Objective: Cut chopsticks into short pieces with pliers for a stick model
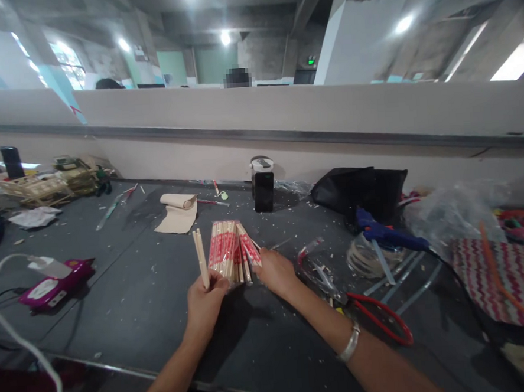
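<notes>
My left hand (205, 300) is closed around bare wooden chopsticks (200, 256), which stand up from the fist. Its thumb and fingertips also reach the lower left corner of a clear plastic pack of chopsticks (224, 245) with red printed wrapping. On the pack's right side, my right hand (275, 271) pinches a red-and-white wrapped pair of chopsticks (248, 244), fanned out at an angle from the others. The fingers hide its lower end. A silver bracelet (351, 341) circles my right wrist.
A phone (264, 192) stands upright behind the pack. To the right lie red-handled pliers (380, 313), a blue glue gun (388, 232) with a cable and a black bag (361, 190). At left are a purple power strip (57, 285) and an unrolled beige cloth strip (178, 213).
</notes>
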Available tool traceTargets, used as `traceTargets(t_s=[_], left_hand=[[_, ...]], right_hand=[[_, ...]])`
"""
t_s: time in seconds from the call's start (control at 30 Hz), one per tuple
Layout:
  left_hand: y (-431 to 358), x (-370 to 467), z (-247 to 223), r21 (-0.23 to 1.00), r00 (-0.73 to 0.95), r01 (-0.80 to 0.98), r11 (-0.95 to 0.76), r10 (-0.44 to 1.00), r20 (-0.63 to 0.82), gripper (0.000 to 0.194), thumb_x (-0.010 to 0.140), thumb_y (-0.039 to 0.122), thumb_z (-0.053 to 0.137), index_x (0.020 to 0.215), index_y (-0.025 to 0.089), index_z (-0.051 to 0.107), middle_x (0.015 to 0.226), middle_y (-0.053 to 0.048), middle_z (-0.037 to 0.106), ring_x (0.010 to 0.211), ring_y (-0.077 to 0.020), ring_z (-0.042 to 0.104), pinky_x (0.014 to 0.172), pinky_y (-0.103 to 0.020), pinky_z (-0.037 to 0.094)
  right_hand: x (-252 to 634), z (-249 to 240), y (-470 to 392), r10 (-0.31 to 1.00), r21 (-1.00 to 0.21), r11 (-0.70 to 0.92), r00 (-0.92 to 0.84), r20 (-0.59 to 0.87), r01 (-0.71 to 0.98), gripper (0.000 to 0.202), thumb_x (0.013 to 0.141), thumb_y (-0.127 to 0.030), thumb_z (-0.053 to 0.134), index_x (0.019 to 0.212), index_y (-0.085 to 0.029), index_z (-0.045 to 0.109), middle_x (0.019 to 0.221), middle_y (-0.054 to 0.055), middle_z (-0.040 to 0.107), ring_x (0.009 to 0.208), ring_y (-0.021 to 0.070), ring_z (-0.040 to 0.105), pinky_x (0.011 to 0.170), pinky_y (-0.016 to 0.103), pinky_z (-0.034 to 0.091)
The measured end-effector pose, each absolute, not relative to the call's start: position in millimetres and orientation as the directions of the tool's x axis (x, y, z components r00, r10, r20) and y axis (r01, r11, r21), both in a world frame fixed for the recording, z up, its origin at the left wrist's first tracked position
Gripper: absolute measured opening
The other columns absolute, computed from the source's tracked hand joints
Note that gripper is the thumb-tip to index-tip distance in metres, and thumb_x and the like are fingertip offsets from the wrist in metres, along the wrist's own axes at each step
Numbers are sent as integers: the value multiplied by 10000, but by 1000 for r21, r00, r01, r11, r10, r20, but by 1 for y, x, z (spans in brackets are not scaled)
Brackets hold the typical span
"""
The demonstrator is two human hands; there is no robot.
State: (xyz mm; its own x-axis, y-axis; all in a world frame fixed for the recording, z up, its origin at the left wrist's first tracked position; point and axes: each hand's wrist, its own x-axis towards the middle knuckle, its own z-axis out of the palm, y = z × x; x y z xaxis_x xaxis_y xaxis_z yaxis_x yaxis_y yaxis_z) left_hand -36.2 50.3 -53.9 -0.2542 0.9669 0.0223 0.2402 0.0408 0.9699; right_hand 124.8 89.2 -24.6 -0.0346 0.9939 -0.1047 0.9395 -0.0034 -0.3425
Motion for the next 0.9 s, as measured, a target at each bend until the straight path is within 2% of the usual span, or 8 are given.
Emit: traceTargets(t_s=[0.2, 0.3, 0.37, 0.47, 0.53, 0.67, 0.8, 0.9], left_hand=[[51, -34, -52, 982, -266, 176, 74, 964, -25, 191, 648, 313, 586, 577, 170, 482, 477, 76, 363, 436, -60, 306, 413, -171, 245], [52, -39, -49, 983, -212, 116, 144, 970, -117, 212, 644, 339, 595, 589, 175, 472, 462, 85, 329, 407, -56, 270, 391, -171, 213], [53, -48, -44, 974, -162, 104, 199, 970, -181, 223, 679, 393, 575, 664, 181, 509, 446, 94, 301, 382, -66, 252, 378, -180, 202], [61, -71, -34, 935, -210, 340, 98, 977, -26, 288, 768, 447, 495, 848, 183, 580, 500, 53, 439, 445, -115, 408, 439, -203, 302], [73, -85, -27, 773, -189, 634, 29, 975, 119, 287, 823, 405, 429, 893, 189, 604, 641, -16, 589, 615, -169, 550, 544, -228, 366], [105, -90, -18, 405, -112, 909, 99, 994, 8, 313, 856, 290, 348, 908, 173, 634, 860, -133, 681, 837, -262, 624, 620, -276, 373], [124, -65, -20, 444, -35, 892, 83, 993, -116, 324, 853, 318, 373, 833, 150, 649, 906, -170, 687, 900, -280, 629, 670, -290, 393], [120, -35, -26, 519, 26, 854, 32, 994, -104, 286, 839, 226, 387, 924, 140, 646, 935, -166, 692, 908, -250, 635, 715, -284, 404]], right_hand=[[130, -20, 105, 981, -492, -96, 0, -193, 866, 291, 609, -75, 572, 898, -99, 604, 960, 208, 666, 960, 359, 610, 771, 404, 432], [143, -14, 98, 961, -642, -162, -27, -275, 749, 84, 550, -75, 552, 583, -153, 552, 730, 113, 666, 850, 299, 629, 698, 328, 443], [155, -9, 85, 935, -751, -228, -74, -346, 620, 92, 548, -119, 525, 489, -173, 478, 540, 44, 581, 649, 216, 616, 572, 271, 440], [169, -3, 62, 911, -870, -324, -127, -393, 371, 49, 577, -209, 459, 535, -184, 470, 496, -2, 510, 470, 135, 521, 459, 245, 435], [166, -5, 54, 927, -923, -342, -95, -362, 176, 92, 578, -249, 437, 609, -182, 492, 619, 15, 567, 532, 128, 545, 502, 251, 482], [136, -19, 67, 955, -952, -293, 23, -296, -84, 189, 559, -267, 474, 701, -162, 543, 802, 48, 619, 719, 142, 593, 655, 254, 513], [107, -31, 86, 971, -969, -231, 41, -236, -91, 175, 589, -252, 505, 719, -165, 581, 718, 12, 629, 680, 148, 578, 620, 243, 476], [111, -35, 78, 980, -981, -187, 51, -190, -48, 193, 622, -259, 535, 761, -159, 624, 729, 14, 652, 688, 164, 574, 603, 245, 445]])
